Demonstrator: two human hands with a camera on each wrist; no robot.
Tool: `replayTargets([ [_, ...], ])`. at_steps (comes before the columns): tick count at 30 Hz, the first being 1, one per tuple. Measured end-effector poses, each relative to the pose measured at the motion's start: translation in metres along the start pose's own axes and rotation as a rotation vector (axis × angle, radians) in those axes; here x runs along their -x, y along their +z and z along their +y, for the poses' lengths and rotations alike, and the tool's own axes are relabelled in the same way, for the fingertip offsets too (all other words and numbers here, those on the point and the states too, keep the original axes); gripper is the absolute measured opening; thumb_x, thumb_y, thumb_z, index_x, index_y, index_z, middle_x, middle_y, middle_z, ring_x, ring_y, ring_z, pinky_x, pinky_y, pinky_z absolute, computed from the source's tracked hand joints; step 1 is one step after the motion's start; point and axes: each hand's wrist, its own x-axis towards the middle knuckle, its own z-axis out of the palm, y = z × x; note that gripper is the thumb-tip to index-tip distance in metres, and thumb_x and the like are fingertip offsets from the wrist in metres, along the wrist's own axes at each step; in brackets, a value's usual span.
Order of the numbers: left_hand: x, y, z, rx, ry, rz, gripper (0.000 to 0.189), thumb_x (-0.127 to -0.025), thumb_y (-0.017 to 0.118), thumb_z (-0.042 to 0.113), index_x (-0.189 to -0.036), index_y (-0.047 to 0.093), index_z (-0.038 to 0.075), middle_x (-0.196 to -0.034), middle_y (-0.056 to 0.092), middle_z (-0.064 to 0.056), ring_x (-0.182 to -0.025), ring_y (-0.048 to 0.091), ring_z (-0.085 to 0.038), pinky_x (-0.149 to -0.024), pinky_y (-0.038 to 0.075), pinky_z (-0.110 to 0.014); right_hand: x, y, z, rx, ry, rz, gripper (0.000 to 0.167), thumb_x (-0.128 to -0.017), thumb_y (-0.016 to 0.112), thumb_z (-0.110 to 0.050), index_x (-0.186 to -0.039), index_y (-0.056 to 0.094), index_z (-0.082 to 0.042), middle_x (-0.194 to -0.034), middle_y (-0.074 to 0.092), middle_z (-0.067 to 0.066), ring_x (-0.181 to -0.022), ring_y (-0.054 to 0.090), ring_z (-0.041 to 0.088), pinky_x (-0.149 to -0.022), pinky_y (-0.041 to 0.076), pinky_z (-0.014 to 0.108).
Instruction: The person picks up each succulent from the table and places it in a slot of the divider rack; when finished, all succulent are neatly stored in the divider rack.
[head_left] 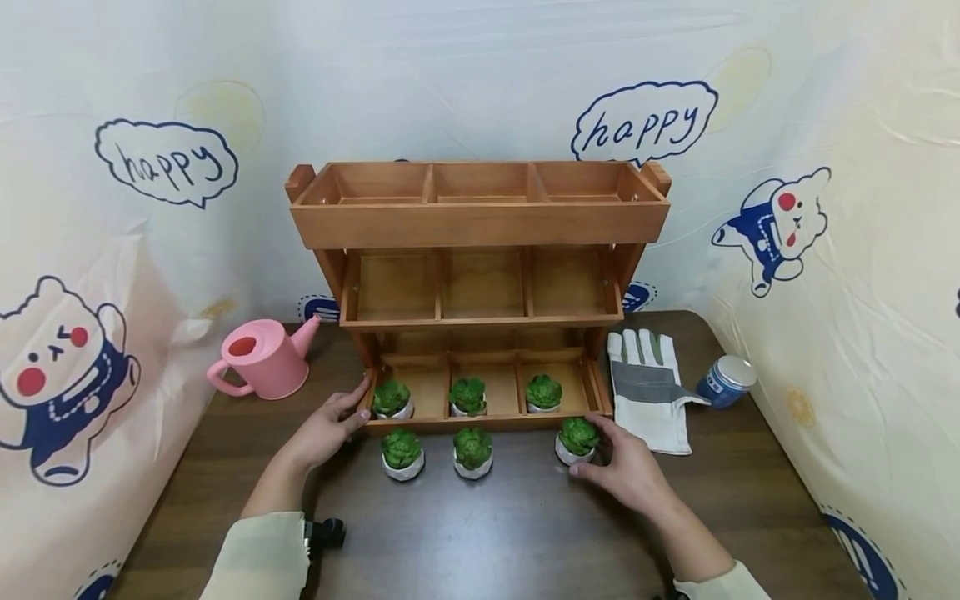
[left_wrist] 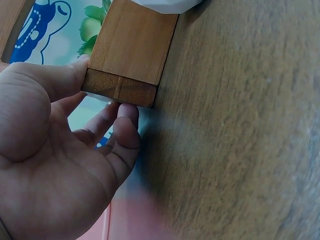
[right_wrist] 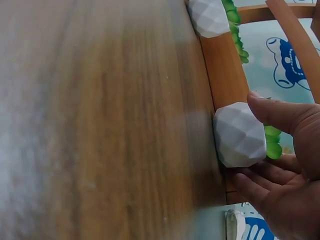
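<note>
A three-tier wooden shelf (head_left: pixel 480 227) stands at the back of the table. At the left end of its lowest tier, my left hand (head_left: pixel 326 429) grips the corner; the left wrist view shows thumb and fingers on either side of the wooden end (left_wrist: pixel 131 47). My right hand (head_left: pixel 630 468) holds a small succulent in a white faceted pot (head_left: pixel 576 442) by the shelf's front right, thumb on one side of the pot (right_wrist: pixel 240 136) and fingers on the other. Two more potted succulents, one left (head_left: pixel 402 454) and one central (head_left: pixel 472 452), stand before the shelf.
Three potted succulents, left (head_left: pixel 392 400), middle (head_left: pixel 468 397) and right (head_left: pixel 543 392), sit in the lowest tier's compartments. A pink watering can (head_left: pixel 273 362) stands at left. To the right lie work gloves (head_left: pixel 648 387) beside a blue tin (head_left: pixel 726 382). Printed cloth surrounds the table.
</note>
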Motion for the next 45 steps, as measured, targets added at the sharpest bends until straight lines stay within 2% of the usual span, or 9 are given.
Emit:
replayTargets([
  [8, 0.001, 0.001, 0.0, -0.008, -0.024, -0.005, 0.07, -0.104, 0.061, 0.042, -0.165, 0.027, 0.032, -0.144, 0.039, -0.016, -0.101, 0.054, -0.031, -0.085, 0.047, -0.04, -0.001, 0.003, 0.001, -0.055, 0.047, -0.008, 0.074, -0.078, 0.092, -0.014, -0.142, 0.059, -0.004, -0.131, 0.067, 0.015, -0.116, 0.067, 0.028, -0.097, 0.053, 0.046],
  [16, 0.002, 0.0, 0.002, -0.012, -0.025, -0.01, 0.071, -0.104, 0.06, 0.044, -0.165, 0.025, 0.032, -0.143, 0.039, -0.016, -0.101, 0.054, -0.031, -0.085, 0.047, -0.04, -0.002, 0.001, -0.001, -0.042, 0.066, 0.014, 0.063, -0.078, 0.092, -0.019, -0.133, 0.065, -0.006, -0.122, 0.07, 0.012, -0.108, 0.07, 0.025, -0.092, 0.056, 0.045],
  [26, 0.0, 0.001, 0.001, 0.006, -0.048, -0.012, 0.071, -0.104, 0.061, 0.043, -0.165, 0.026, 0.033, -0.141, 0.04, -0.015, -0.102, 0.053, -0.032, -0.086, 0.045, -0.042, -0.002, 0.0, -0.001, -0.052, 0.059, 0.008, 0.062, -0.079, 0.092, -0.022, -0.133, 0.064, -0.006, -0.123, 0.07, 0.012, -0.109, 0.07, 0.024, -0.093, 0.056, 0.044],
  [35, 0.001, 0.001, 0.002, -0.003, -0.041, -0.006, 0.071, -0.104, 0.06, 0.044, -0.165, 0.025, 0.033, -0.145, 0.038, -0.016, -0.104, 0.054, -0.032, -0.088, 0.047, -0.043, 0.0, -0.002, -0.008, -0.076, 0.037, 0.007, 0.063, -0.08, 0.092, -0.024, -0.134, 0.064, -0.006, -0.124, 0.07, 0.01, -0.108, 0.07, 0.025, -0.093, 0.056, 0.044],
  [45, 0.002, 0.001, 0.002, 0.007, -0.047, -0.003, 0.07, -0.104, 0.059, 0.045, -0.165, 0.025, 0.035, -0.147, 0.038, -0.016, -0.108, 0.054, -0.033, -0.091, 0.049, -0.045, 0.002, -0.006, -0.024, -0.101, -0.043, 0.021, 0.062, -0.079, 0.092, -0.021, -0.133, 0.065, -0.006, -0.122, 0.07, 0.01, -0.106, 0.07, 0.023, -0.093, 0.056, 0.042],
])
